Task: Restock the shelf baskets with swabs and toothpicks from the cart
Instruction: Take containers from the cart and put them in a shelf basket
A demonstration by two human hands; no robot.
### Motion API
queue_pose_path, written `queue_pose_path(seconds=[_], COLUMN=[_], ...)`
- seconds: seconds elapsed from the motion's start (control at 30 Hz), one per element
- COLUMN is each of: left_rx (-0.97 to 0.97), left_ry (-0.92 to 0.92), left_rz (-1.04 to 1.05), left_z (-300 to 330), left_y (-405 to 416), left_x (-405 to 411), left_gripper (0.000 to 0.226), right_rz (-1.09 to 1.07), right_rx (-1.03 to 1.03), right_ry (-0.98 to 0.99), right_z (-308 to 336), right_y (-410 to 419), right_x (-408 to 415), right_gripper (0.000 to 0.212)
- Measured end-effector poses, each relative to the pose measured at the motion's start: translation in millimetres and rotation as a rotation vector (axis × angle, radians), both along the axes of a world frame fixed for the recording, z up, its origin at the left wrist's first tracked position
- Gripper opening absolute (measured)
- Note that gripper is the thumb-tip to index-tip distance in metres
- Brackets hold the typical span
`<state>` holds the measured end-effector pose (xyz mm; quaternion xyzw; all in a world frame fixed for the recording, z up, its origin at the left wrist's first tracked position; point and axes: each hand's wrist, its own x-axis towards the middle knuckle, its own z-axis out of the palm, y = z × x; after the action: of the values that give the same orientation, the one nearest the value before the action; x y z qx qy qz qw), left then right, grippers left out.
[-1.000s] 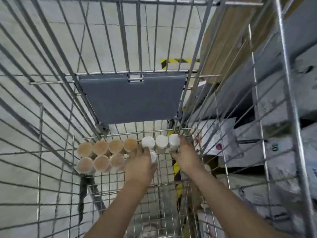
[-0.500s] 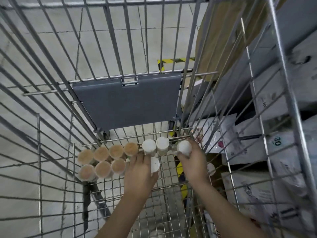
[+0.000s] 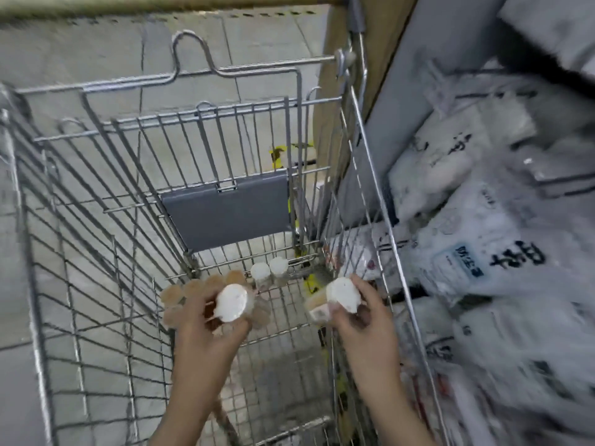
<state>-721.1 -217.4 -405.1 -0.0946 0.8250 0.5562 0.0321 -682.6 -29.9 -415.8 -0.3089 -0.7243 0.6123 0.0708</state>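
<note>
Nearest us, our left hand (image 3: 206, 320) gripped a white-capped jar (image 3: 231, 302) and our right hand (image 3: 357, 312) gripped another white-capped jar (image 3: 343, 294), both raised inside the wire cart (image 3: 96, 259). Beyond them, tan-capped jars (image 3: 193, 289) and two white-capped ones (image 3: 269, 268) stood on the cart floor below a grey flap (image 3: 228, 214).

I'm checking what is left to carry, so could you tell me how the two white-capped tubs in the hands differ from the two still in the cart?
The held tubs are lifted, one in the left hand, one in the right hand; the cart tubs stand side by side on the cart's floor. The held ones look nearer and larger. All four have white caps.
</note>
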Motion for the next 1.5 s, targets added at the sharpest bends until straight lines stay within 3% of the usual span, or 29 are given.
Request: queue_pose_path(seconds=[0.17,0.5,0.9,1.07,1.37,1.5], left_rx=[0.121,0.355,0.516,0.462,0.421,0.448], left_ry=[0.044,-0.098,-0.282,-0.267,-0.329,-0.336], left_rz=[-0.007,-0.449,-1.078,-1.325,-1.787,-1.979], left_z=[79.4,184.4,274.9,304.4,322.0,323.4], left_y=[13.1,52.3,66.2,73.3,133.9,143.0], left_x=[48.3,222.3,471.8,536.9,629.4,699.8], left_gripper=[0.046,0.031,0.03,0.029,0.033,0.026], right_rz=[-0.142,-0.275,-1.047,-1.282,-1.734,-1.924], right_rx=[-0.122,-0.073,0.048,0.125,0.177,0.209], right_ry=[0.083,0.153,0.1,0.209,0.344,0.347], right_z=[72.4,205.2,287.5,301.9,310.7,307.9], right_y=[9.5,9.5,-84.4,-120.9,-173.8,-209.2], right_x=[74.9,314.9,671.1,748.4,823.0,869.3], right_gripper=[0.048,0.035,0.026,0.021,0.04,0.023])
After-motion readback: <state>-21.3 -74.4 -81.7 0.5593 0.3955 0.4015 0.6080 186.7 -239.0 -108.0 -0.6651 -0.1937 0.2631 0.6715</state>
